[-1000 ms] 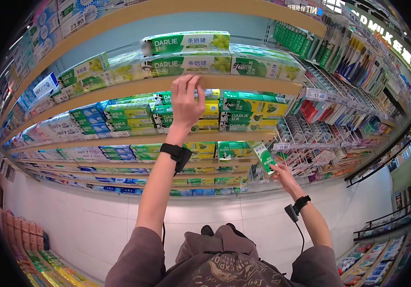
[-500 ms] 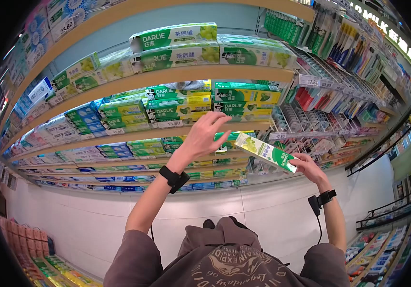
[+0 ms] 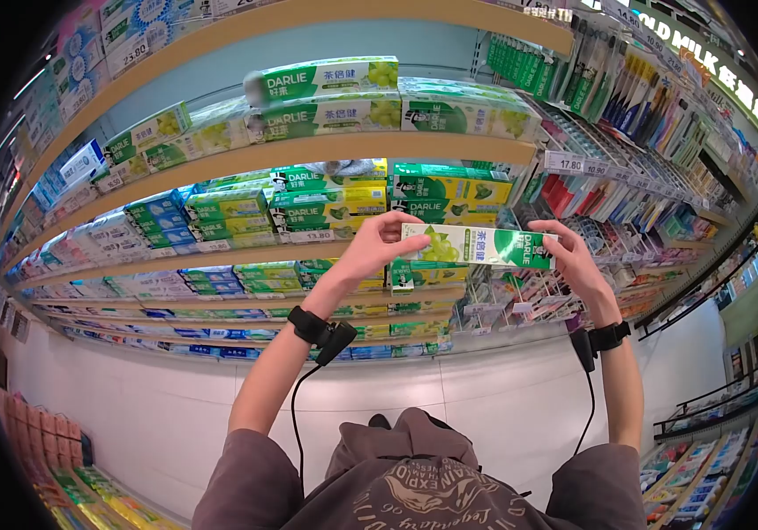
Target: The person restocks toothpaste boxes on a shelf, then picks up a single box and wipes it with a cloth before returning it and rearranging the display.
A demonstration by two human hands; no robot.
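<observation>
A long white and green toothpaste box [image 3: 480,246] with a grape picture is held level in front of the shelves, its lettering upside down. My left hand [image 3: 377,248] grips its left end, thumb along the front. At the right end, my right hand [image 3: 573,256] holds it between thumb and fingers. Behind it, green and yellow boxes [image 3: 330,210] are stacked on the middle shelf. Matching grape boxes [image 3: 335,117] lie on the shelf above.
Price labels line the wooden shelf edge [image 3: 326,155]. Toothbrush packs [image 3: 635,84] hang at the upper right. A pale tiled floor [image 3: 476,393] lies below, and a low display [image 3: 705,477] stands at the lower right.
My left hand has closed on the box's left end. The box has gone from tilted to nearly level and moved up slightly, with my right hand still on it.
</observation>
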